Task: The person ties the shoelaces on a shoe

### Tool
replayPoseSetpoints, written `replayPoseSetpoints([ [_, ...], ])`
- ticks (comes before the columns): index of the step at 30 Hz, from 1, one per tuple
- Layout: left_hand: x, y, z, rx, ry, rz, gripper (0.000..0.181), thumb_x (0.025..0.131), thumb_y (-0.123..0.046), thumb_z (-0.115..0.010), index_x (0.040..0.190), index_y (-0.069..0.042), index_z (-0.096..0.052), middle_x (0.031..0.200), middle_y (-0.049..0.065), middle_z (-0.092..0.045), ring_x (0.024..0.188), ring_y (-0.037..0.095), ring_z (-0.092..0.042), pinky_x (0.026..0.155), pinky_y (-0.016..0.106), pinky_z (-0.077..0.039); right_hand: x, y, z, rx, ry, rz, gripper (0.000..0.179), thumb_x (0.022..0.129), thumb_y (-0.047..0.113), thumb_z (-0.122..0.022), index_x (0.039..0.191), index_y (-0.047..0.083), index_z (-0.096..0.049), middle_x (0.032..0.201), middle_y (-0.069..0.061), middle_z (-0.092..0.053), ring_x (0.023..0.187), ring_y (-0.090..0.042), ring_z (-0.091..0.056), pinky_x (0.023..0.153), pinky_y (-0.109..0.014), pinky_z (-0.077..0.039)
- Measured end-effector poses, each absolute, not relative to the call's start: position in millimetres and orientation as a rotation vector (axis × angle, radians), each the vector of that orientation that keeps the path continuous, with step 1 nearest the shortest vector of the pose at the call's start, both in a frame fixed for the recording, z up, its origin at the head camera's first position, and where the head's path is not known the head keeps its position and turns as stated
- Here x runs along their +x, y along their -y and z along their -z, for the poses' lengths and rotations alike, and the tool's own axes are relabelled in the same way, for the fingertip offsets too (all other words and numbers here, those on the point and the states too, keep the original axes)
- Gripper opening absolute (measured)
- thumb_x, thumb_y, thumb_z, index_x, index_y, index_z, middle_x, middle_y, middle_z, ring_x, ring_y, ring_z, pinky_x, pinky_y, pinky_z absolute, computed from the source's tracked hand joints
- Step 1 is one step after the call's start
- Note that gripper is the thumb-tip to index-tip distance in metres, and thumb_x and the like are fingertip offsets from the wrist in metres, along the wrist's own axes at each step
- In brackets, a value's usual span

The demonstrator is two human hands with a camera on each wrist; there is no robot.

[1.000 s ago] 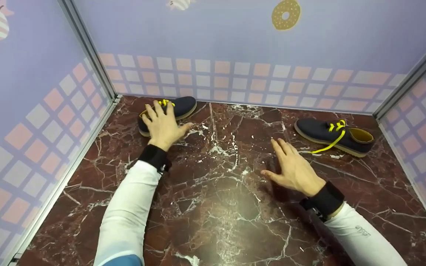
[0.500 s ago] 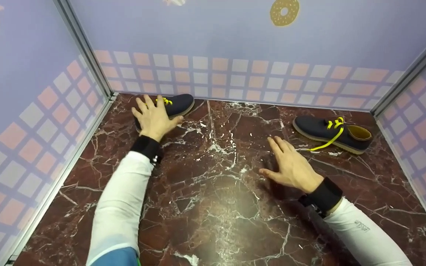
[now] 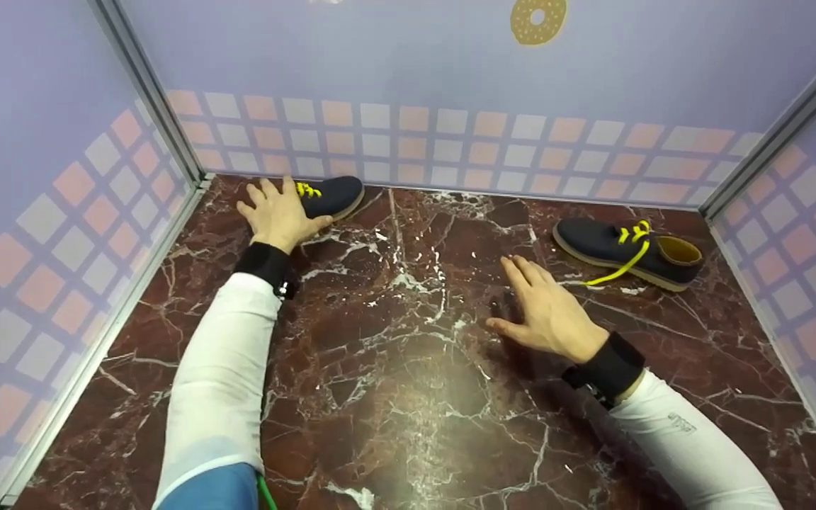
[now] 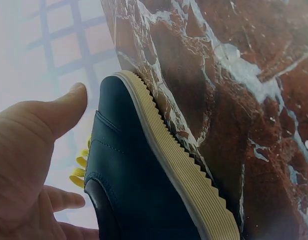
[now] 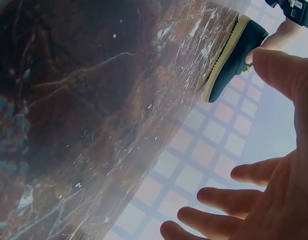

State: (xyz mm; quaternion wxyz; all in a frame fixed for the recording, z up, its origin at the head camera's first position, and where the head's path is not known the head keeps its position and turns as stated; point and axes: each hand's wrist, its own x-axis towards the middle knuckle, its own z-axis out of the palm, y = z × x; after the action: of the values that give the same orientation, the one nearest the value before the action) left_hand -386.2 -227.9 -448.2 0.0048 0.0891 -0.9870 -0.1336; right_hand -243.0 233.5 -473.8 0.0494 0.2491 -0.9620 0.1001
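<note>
Overhanging wallside shoe (image 3: 336,198), left hand (image 3: 277,217), wide floor (image 3: 394,361)

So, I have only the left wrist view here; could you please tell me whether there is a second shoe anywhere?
Observer: Yes, the head view shows another navy lace-up shoe to the right on the marble-patterned surface.
Operator: Thank you. Is its lace tidy?
Observer: No, one end of its yellow shoelace hangs loose over the side.
Operator: And is the right hand holding anything, please?
Observer: No, the right hand is empty, its fingers extended.
</note>
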Motion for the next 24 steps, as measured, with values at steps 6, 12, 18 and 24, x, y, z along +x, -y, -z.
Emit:
replayPoseSetpoints([
  [6,-391.0,228.2,448.5,0.278,3.116,0.387,0.123,0.096,-0.065,-0.08,0.179,-0.002,-0.015,0.18,0.044,-0.013,0.168,0.069,-0.009,0.133,0.086,-0.016,-242.8,-231.8,473.7,0.757,2.938,-0.313,0.114,0.096,0.06,-0.081,0.176,0.0,-0.027,0.178,-0.032,-0.037,0.161,-0.056,-0.044,0.132,-0.065,-0.042],
  [12,-394.9,225.3,454.2,0.284,3.138,0.38,0.116,0.096,-0.058,-0.082,0.177,-0.001,-0.021,0.177,0.046,-0.018,0.167,0.07,-0.014,0.132,0.087,-0.017,-240.2,-235.4,476.7,0.749,2.936,-0.327,0.112,0.096,0.058,-0.082,0.176,0.0,-0.029,0.177,-0.032,-0.04,0.16,-0.056,-0.046,0.131,-0.066,-0.043],
  [18,-394.7,225.9,456.2,0.258,3.153,0.382,0.107,0.098,-0.049,-0.082,0.174,0.001,-0.027,0.171,0.045,-0.034,0.159,0.067,-0.032,0.126,0.087,-0.027,-238.6,-236.9,478.4,0.734,2.936,-0.346,0.111,0.095,0.056,-0.084,0.175,-0.001,-0.032,0.177,-0.032,-0.04,0.16,-0.056,-0.046,0.131,-0.065,-0.043],
  [24,-391.5,235.5,455.8,0.288,3.154,0.37,0.093,0.1,-0.037,-0.079,0.169,0.004,-0.033,0.165,0.045,-0.04,0.153,0.065,-0.038,0.121,0.083,-0.037,-241.8,-229.1,478.2,0.759,2.961,-0.413,0.11,0.095,0.056,-0.083,0.175,0.001,-0.032,0.177,-0.033,-0.039,0.16,-0.056,-0.045,0.131,-0.067,-0.042],
])
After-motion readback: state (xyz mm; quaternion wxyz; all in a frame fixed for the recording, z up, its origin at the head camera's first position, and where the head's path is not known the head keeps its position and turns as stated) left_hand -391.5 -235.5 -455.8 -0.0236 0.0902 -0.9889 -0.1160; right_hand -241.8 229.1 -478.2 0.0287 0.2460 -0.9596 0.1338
